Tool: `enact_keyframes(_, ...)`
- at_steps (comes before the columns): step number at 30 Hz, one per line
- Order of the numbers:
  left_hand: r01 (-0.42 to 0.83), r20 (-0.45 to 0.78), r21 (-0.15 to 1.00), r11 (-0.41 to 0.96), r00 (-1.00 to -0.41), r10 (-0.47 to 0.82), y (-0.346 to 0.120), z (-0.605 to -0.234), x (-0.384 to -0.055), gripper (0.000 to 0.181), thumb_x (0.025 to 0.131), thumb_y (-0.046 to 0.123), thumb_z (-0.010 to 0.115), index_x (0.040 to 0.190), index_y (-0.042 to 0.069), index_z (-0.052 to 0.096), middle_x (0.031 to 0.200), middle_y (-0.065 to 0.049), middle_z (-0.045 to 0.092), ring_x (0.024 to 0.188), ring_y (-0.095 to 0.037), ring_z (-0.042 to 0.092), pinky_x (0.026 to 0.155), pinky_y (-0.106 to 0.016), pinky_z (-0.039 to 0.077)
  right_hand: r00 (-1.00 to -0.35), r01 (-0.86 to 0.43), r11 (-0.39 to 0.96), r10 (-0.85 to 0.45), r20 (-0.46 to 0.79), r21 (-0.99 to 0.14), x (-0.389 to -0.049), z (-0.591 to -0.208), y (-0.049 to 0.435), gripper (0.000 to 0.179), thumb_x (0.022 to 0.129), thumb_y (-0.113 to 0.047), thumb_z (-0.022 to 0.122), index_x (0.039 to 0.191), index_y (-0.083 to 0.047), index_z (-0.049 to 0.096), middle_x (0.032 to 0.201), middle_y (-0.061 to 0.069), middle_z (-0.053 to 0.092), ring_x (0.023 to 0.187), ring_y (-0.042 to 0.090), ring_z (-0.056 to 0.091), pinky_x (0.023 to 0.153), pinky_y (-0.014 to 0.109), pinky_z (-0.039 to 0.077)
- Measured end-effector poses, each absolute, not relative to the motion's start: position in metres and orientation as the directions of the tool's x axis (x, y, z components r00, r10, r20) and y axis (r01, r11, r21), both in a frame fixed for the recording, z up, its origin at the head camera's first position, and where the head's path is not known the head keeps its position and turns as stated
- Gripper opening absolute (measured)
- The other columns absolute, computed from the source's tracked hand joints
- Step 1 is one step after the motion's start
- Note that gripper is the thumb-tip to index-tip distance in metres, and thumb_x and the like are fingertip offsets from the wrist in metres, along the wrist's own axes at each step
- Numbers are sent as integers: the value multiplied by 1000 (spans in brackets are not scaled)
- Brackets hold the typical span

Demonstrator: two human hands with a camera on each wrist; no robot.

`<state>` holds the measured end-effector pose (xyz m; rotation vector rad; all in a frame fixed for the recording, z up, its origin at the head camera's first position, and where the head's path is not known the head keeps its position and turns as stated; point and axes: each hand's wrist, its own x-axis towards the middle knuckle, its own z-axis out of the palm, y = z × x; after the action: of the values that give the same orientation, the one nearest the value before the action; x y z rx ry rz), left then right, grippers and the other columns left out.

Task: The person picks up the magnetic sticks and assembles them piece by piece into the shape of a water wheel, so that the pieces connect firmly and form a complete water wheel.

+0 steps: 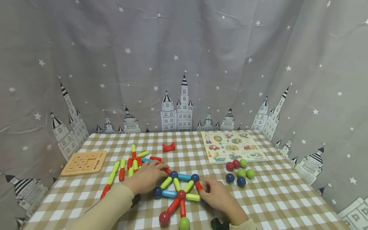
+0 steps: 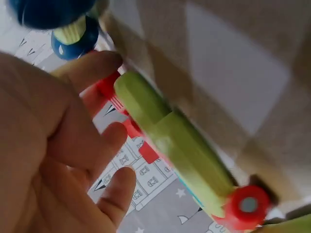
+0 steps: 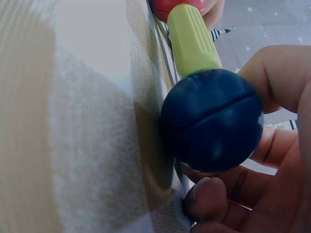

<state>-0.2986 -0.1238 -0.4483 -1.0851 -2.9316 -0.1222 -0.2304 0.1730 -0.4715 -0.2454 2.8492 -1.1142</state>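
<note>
A flat frame of magnetic rods and balls lies before me, with a red ball at its hub, blue balls around it and yellow-green, light-blue and red rods between. My left hand is at its far left corner, fingers around a red rod beside a blue ball. My right hand curls around the blue ball at the frame's right corner, which joins a yellow-green rod. Another red rod runs to this corner. A red ball and green ball end the near rods.
Several loose rods lie left of my left hand, near a wooden number puzzle. Loose balls sit to the right, below a picture puzzle board. A red curved block stands farther back on the checkered tablecloth.
</note>
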Motion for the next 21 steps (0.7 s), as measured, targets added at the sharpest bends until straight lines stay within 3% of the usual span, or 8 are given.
enact_keyframes(5,607,83,59,792,-794,602,-137,-455,-295,35,94,10,72,129,16,72,145,-7,59,136,-33,49,107,-61,42,-985,-132,728,-174,4,-673,-230,-471,171,14,86,-19,70,80,-18,57,71,-3,57,64,15,53,52,26,40)
enact_keyframes(10,530,154,82,844,-844,515,-149,-457,-295,27,94,12,72,121,14,75,136,-8,63,130,-34,52,101,-59,46,-983,-134,724,-186,-5,-677,-229,-469,173,14,87,-19,70,81,-18,57,71,-4,57,64,14,54,51,26,40)
enact_keyframes(14,451,179,231,862,-890,418,-151,-456,-302,15,92,13,77,107,12,76,113,-5,69,108,-24,62,94,-46,54,-983,-133,725,-184,-4,-675,-229,-469,173,14,85,-18,70,80,-17,57,72,-3,58,64,15,54,52,26,41)
enact_keyframes(17,376,148,357,855,-926,346,-149,-454,-308,11,90,13,80,97,12,72,96,1,67,88,-16,61,82,-35,57,-982,-137,721,-186,1,-680,-229,-469,173,14,85,-17,70,80,-17,56,72,-3,58,63,15,54,51,27,41)
enact_keyframes(21,325,106,408,853,-945,310,-145,-453,-317,16,89,14,81,97,13,67,92,2,67,80,-13,58,75,-32,55,-981,-135,711,-194,-9,-690,-228,-470,172,14,86,-18,69,80,-17,56,71,-3,58,62,15,54,50,27,41)
